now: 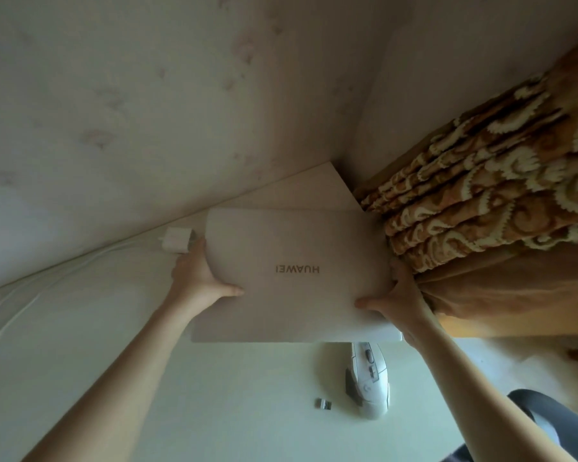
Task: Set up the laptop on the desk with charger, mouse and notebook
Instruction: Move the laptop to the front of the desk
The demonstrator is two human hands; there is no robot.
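Observation:
A closed silver laptop [294, 275] with its logo upside down to me is held over the pale desk [80, 345]. My left hand [201, 275] grips its left edge, thumb on the lid. My right hand [394, 295] grips its right edge, thumb on top. A white charger brick [176, 240] lies by the wall just left of the laptop, its white cable [20, 308] trailing left across the desk. A white mouse [369, 378] lies on the desk in front of the laptop. I cannot make out a notebook for certain.
A small USB dongle [323, 403] lies left of the mouse. A brown patterned curtain [481, 201] hangs close at the right, touching the laptop's right side. The wall [147, 111] runs behind the desk. A dark chair part [548, 418] shows at lower right.

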